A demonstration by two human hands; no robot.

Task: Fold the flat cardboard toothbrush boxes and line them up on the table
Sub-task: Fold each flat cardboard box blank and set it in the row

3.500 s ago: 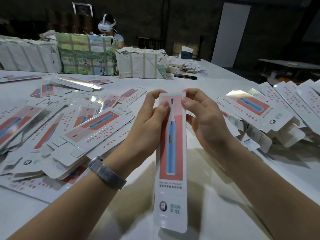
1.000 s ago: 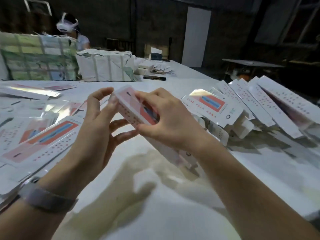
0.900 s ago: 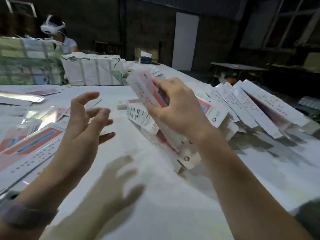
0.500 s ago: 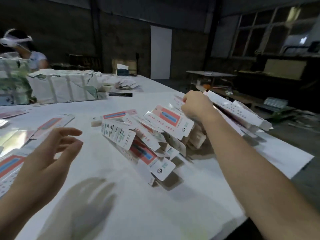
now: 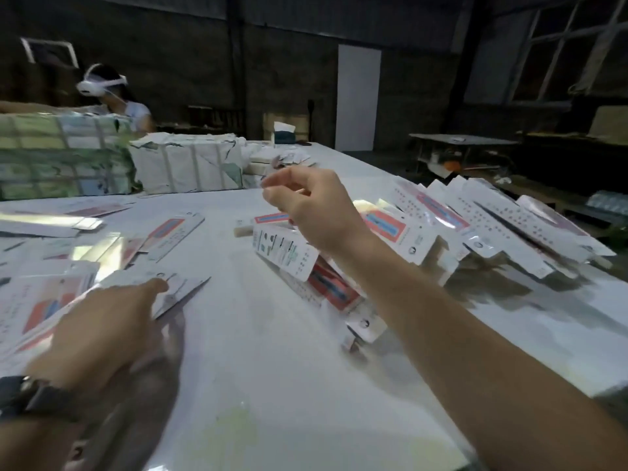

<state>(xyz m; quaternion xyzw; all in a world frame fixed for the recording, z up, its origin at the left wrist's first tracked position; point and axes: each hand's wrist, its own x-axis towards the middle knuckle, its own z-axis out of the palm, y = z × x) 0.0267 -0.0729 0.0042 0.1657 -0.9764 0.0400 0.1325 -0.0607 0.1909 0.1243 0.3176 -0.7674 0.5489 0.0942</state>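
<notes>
Head view: right hand raised above the tabletop, fingers loosely curled and relaxed, holding nothing, thumb and fingertips near each other but with nothing between them. It hovers over the near end of the folded boxes, which lean against one another in a row running from centre to the right edge of the tabletop; white sides with rows of small print, red-and-blue fronts. One folded box at the row's left end tilts toward the camera, just below the right wrist. More folded boxes lie beneath it, reaching toward the camera.

Left hand low at lower left, palm down, fingers stretched forward, the index fingertip touching a flat box at the edge of the pile of flat boxes spread over the left of the tabletop. Whether the other fingers press anything, cannot tell; motion blur. Dark watch on the left wrist.

Far side: strapped bundles wrapped in white and a greenish bundle to the left. A second person wearing a white headset sits behind them. A pale door in the dark back wall.
</notes>
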